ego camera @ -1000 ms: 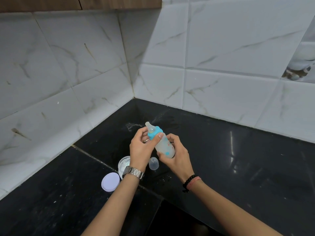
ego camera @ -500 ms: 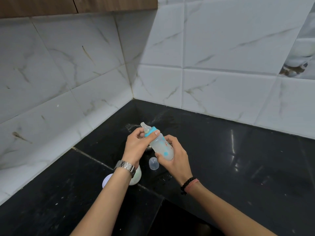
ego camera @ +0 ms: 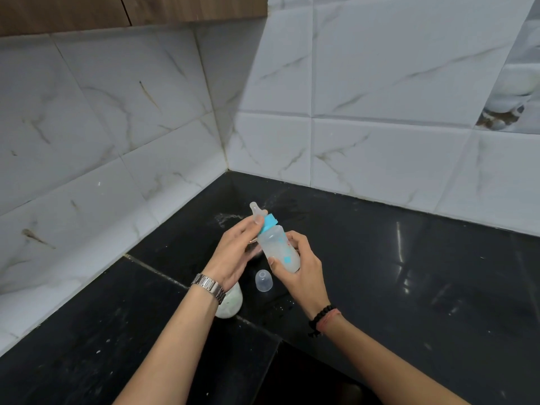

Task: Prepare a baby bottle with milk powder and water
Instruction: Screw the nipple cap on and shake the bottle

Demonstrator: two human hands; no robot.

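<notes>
Hands (ego camera: 304, 267) gripping tilted baby bottle (ego camera: 277, 247)

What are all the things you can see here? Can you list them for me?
baby bottle: one, cloudy with blue ring, tilted, held above counter
clear cap: one, see-through, on counter below bottle
jar: one, whitish, on counter, partly hidden under left wrist
counter: one, black, glossy
wall tiles: many, white marble-look, behind counter
watch: one, silver, left wrist
bracelet: one, black beads, right wrist
left hand: at bottle's ring
right hand: gripping bottle's body
</notes>
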